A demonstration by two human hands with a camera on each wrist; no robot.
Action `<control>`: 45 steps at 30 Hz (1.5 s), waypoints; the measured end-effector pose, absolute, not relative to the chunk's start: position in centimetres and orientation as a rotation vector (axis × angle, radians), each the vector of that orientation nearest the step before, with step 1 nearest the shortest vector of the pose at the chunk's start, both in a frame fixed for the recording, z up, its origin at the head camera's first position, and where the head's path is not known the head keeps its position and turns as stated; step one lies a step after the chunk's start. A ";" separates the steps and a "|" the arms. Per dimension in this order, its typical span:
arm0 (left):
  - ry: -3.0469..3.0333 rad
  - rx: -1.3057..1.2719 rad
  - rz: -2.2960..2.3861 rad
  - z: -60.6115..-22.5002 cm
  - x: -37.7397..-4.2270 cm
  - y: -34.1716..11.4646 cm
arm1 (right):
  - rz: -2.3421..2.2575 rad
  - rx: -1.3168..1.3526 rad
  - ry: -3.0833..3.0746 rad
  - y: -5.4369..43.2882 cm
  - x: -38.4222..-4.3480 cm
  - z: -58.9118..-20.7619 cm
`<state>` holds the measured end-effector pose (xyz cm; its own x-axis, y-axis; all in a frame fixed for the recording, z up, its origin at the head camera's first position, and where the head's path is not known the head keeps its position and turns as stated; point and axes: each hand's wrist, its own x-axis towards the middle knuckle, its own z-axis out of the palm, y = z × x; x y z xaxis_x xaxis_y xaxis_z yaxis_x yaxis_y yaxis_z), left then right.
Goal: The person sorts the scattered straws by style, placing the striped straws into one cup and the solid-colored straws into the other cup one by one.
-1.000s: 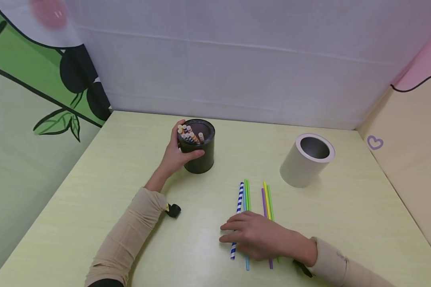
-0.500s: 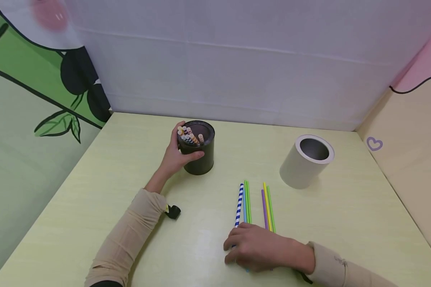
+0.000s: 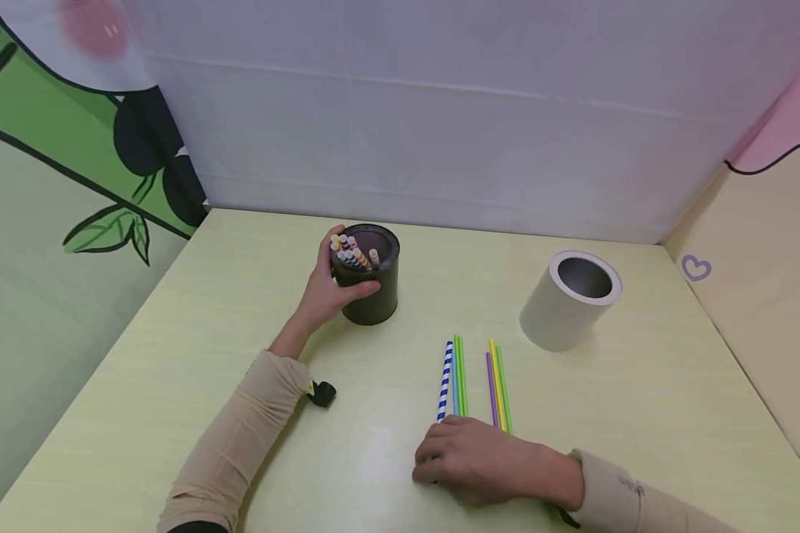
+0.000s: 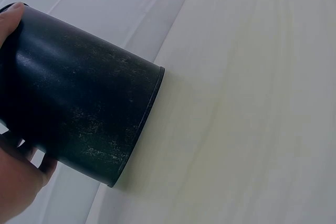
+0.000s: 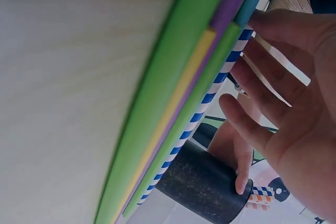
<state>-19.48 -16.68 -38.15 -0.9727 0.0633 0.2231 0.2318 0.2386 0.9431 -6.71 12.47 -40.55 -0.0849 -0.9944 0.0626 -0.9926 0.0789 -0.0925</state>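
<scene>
My left hand grips a black cylindrical cup, its thumb across the front and fingers round the back. Several striped paper straws stand in the cup, leaning left. Palm down, my right hand pinches a blue-and-white striped straw near its lower end. Beside this straw lie a light blue straw and green straws. A purple straw, a yellow straw and another green straw form a second group; the right hand hides the near ends of both groups.
A white cup with a dark inside stands at the right. The pale wooden table meets a white cloth backdrop behind and printed panels at both sides.
My right hand has moved slightly toward the near edge along the striped straw, and its spread fingers have closed together. The left hand stays on the black cup.
</scene>
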 end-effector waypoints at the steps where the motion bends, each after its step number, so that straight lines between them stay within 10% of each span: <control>1: -2.360 -0.284 -1.837 -38.2 -19.5 -16.7 | -0.171 -2.098 2.298 12.5 -6.8 -40.5; 45: -2.395 -0.256 -1.816 -38.2 -19.4 -17.0 | -0.639 -2.443 2.581 11.6 -9.7 -32.8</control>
<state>-19.43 -16.97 -38.16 -0.9778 0.0591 0.2009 0.2094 0.2640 0.9415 -9.70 11.58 -32.81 -0.0262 -0.8350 0.5496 -0.9950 0.0750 0.0665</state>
